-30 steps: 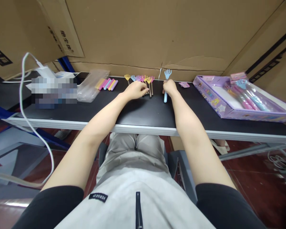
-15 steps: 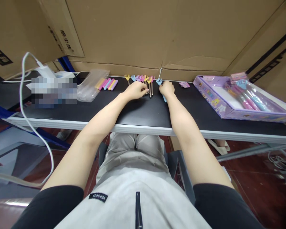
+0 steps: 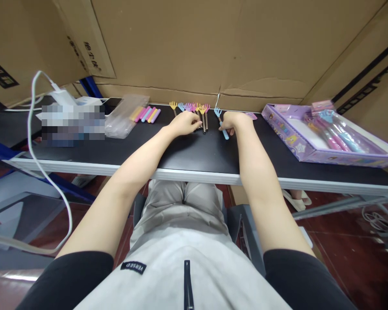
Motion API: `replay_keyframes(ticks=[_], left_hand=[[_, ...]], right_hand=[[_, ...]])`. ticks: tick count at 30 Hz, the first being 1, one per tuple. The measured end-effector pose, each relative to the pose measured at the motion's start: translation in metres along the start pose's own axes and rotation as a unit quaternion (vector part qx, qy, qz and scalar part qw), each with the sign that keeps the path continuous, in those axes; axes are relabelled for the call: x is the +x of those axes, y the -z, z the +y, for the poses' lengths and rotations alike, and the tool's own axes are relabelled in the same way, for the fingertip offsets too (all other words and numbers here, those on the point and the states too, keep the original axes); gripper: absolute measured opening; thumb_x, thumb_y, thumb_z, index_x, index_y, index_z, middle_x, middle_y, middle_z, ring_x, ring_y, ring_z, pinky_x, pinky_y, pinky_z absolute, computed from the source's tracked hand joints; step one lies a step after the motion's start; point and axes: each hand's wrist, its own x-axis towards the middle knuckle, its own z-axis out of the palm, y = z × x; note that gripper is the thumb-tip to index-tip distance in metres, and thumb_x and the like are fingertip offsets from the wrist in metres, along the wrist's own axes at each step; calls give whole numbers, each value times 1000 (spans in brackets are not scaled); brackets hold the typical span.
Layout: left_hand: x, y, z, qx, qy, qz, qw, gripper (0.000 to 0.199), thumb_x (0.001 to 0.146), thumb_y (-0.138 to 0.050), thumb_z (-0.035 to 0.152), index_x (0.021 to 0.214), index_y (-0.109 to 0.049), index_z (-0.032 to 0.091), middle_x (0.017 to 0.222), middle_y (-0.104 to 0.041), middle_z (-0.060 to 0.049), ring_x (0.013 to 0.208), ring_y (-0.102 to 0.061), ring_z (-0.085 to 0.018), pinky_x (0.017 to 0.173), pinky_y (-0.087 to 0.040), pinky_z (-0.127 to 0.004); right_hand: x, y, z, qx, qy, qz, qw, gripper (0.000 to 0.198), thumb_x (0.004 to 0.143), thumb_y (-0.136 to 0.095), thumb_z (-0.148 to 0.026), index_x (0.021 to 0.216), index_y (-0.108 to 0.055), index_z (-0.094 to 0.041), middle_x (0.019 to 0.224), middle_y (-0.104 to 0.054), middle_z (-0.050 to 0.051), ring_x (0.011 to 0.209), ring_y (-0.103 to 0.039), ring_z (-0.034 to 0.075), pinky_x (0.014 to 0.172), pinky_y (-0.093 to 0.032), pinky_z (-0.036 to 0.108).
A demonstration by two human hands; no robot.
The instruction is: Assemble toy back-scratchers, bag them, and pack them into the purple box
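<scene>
At twelve o'clock the left hand [image 3: 183,123] curls over clustered scratchers [image 3: 202,110], perhaps steadying them, its fingers' grip impossible to tell, while towards one o'clock the right hand [image 3: 232,121] pinches a blue scratcher [image 3: 225,134] midway, likely for balance.

Your two hands [image 3: 183,122]; one purple box [image 3: 284,133]; one separate blue scratcher [image 3: 225,134]; several bunched scratchers [image 3: 202,110] and coloured tubes [image 3: 155,115], counts unclear.
</scene>
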Motion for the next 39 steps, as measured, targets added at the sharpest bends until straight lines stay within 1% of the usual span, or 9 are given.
replay_keyframes(ticks=[4, 12, 15, 18, 22, 26, 32, 35, 39], left_hand=[[0, 0, 0, 0, 0, -3, 1000, 27, 93, -56, 26, 69, -63, 18, 63, -60, -5, 66, -54, -20, 70, -40, -35], [-1, 0, 1, -8, 2, 1, 1000, 27, 92, -57, 26, 67, -63, 19, 60, -59, -4, 69, -55, -21, 72, -41, -35], [-1, 1, 1, -7, 6, -3, 1000, 28, 93, -57, 26, 66, -63, 19, 61, -60, -4, 69, -55, -22, 72, -40, -36], [-1, 1, 2, -5, 3, -5, 1000, 29, 93, -57, 25, 66, -62, 19, 61, -59, -4, 67, -54, -20, 70, -39, -35], [-1, 2, 2, -6, 2, -7, 1000, 27, 93, -56, 24, 67, -64, 18, 62, -59, -4, 65, -53, -20, 70, -39, -35], [-2, 2, 2, -5, 6, -12, 1000, 26, 92, -56, 25, 70, -66, 18, 64, -62, -5, 68, -56, -21, 72, -40, -35], [0, 1, -5, 1, 7, -3, 1000, 25, 93, -57, 28, 72, -68, 18, 69, -66, -8, 76, -61, -24, 78, -45, -38], [0, 6, -10, 32, 53, 26, 998, 23, 94, -57, 31, 81, -71, 19, 81, -72, -11, 92, -67, -29, 89, -49, -40], [-6, 29, -16, 90, 197, 84, 973, 31, 97, -50, 30, 112, -73, 18, 118, -73, -17, 125, -61, -37, 109, -44, -50]], right_hand=[[-10, 2, -7, -6, -24, -11, 1000, 12, 91, -77, -23, 84, -79, -14, 65, -68, 8, 85, -77, 27, 87, -62, 40], [-2, -5, -6, 73, -4, 9, 997, 8, 90, -78, -22, 94, -79, -15, 64, -68, 8, 84, -76, 29, 84, -63, 42], [1, -6, -3, 114, -17, 20, 993, 12, 90, -77, -19, 99, -78, -11, 76, -73, 13, 89, -77, 31, 87, -62, 43], [6, -6, 2, 122, -30, 82, 989, 25, 95, -67, -17, 115, -76, -3, 103, -76, 23, 108, -75, 34, 98, -59, 45], [14, -11, 16, 134, -86, 184, 970, 41, 98, -57, -8, 136, -66, 3, 138, -64, 31, 136, -61, 37, 113, -50, 48], [20, -21, 30, 151, -144, 184, 961, 47, 95, -58, -5, 141, -62, 4, 143, -59, 34, 139, -59, 38, 114, -49, 50], [26, -30, 37, 135, -150, 157, 967, 51, 96, -60, -8, 146, -59, 4, 146, -57, 34, 146, -53, 38, 117, -46, 51], [28, -30, 37, 134, -150, 153, 968, 51, 96, -61, -9, 146, -59, 3, 146, -58, 33, 145, -53, 37, 117, -47, 50], [28, -29, 36, 136, -152, 144, 968, 54, 95, -65, -11, 147, -58, 1, 146, -58, 32, 145, -54, 37, 118, -46, 49]])
